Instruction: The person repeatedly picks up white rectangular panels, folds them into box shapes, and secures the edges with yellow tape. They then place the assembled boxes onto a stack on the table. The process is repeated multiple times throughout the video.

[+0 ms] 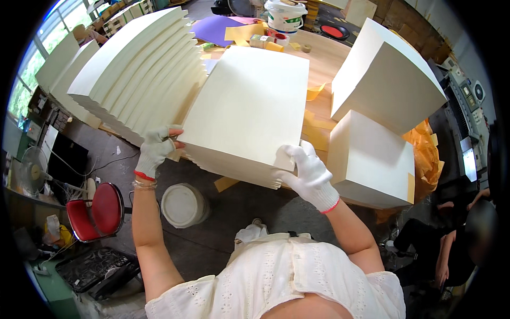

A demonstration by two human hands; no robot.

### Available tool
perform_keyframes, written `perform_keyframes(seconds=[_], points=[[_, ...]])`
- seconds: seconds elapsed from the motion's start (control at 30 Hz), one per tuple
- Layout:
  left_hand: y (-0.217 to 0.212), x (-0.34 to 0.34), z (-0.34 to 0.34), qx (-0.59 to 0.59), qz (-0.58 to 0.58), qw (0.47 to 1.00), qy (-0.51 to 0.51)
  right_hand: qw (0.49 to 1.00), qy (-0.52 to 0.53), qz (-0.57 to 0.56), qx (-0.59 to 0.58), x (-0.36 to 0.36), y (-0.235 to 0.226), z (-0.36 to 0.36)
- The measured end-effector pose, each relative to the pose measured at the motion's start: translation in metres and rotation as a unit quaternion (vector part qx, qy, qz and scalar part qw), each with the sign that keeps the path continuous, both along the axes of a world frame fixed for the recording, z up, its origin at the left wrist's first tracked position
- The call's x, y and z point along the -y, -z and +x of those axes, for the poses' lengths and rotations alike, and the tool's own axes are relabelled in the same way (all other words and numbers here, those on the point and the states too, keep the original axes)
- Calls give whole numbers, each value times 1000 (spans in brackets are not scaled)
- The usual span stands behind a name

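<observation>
A thick stack of cream paper sheets (255, 101) lies in front of me on the table, its layered near edge facing me. My left hand (154, 151), in a white glove with bare fingertips, grips the stack's near left corner. At the near right corner, my right hand (308, 173) in a white glove pinches the sheets between thumb and fingers. How many sheets each hand holds is hidden. Just left stands a taller paper pile (138, 74) in staggered layers.
Two more paper blocks (390, 80) (372, 162) stand on the right of the wooden table (324, 50). Toward the back are a white bucket (285, 17), a tape roll (306, 48) and coloured paper (215, 30). Below are a lidded pail (183, 204) and red chair (106, 209). Another person (446, 250) sits at right.
</observation>
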State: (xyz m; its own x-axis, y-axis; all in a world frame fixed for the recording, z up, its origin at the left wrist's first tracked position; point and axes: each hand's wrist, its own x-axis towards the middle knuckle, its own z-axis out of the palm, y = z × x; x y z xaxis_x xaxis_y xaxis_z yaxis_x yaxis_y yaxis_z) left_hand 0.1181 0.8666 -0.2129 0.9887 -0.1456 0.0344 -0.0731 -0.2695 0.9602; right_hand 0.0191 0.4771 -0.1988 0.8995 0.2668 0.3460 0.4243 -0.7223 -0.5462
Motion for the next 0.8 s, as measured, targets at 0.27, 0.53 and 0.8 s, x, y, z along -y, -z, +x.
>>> perform_keyframes(seconds=[0.27, 0.53, 0.8], points=[[-41, 21, -18, 95, 288, 953, 9, 994, 12, 106, -36, 26, 12, 4], [-14, 88, -16, 306, 278, 909, 53, 806, 94, 535, -237, -28, 44, 23], [12, 66, -10, 264, 265, 924, 82, 898, 73, 420, -109, -44, 65, 14]])
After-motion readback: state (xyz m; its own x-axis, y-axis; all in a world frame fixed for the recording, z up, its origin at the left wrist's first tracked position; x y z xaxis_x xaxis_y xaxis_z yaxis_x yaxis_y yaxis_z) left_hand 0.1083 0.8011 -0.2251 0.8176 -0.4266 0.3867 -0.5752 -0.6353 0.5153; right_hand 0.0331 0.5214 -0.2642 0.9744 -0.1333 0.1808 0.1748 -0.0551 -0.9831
